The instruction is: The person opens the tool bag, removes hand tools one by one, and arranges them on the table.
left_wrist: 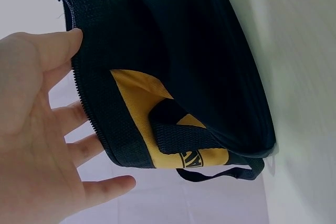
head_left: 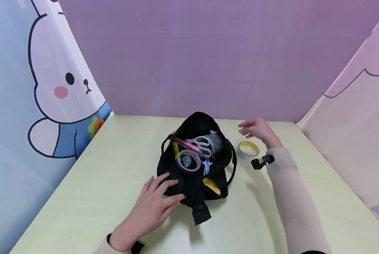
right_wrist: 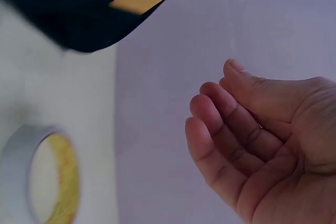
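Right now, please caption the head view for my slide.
Left hand holding an open black fabric bag, right hand near a yellow-lined grey tape roll.

Black bag point(left_wrist: 220, 77), yellow panel point(left_wrist: 139, 95): boxed letters point(left_wrist: 192, 159) (partly hidden, not surely readable) | tape roll point(right_wrist: 14, 171), inner ring point(right_wrist: 67, 174): print unreadable

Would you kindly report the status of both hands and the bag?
Left hand holds black bag by rim. Right hand empty, near loose tape roll. Bag open and unobstructed, scissors inside.
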`<state>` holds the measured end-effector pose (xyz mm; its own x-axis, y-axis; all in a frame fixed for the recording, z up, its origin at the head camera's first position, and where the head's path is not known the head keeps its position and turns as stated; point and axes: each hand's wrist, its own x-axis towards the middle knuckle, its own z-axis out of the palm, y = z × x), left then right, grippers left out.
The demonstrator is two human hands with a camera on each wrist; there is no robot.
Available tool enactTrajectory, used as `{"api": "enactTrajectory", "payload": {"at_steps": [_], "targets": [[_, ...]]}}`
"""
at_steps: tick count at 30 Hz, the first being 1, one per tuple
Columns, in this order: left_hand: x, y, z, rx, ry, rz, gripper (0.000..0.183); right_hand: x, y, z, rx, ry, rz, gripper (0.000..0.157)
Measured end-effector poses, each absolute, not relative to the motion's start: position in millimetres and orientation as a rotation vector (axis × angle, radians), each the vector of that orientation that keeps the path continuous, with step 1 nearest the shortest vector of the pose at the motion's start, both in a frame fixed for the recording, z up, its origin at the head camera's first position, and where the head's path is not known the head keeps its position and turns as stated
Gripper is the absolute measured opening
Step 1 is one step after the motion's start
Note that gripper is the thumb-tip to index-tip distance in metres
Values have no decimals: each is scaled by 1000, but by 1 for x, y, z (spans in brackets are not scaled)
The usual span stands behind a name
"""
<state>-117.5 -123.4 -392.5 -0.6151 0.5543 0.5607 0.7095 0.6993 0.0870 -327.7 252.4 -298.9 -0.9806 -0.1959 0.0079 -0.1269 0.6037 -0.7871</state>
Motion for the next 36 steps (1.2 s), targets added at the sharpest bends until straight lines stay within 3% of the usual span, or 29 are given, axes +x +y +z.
{"api": "enactTrajectory", "payload": {"at_steps": [21,36], "targets": [[-118,-124,-393,-968,-2410,-410,17,-322,163,-217,-457,2737,-1438,26],[-117,-124,-393,-981,-2405,-420,19,-328,103,-242,-652,2573,-1085,28]]}}
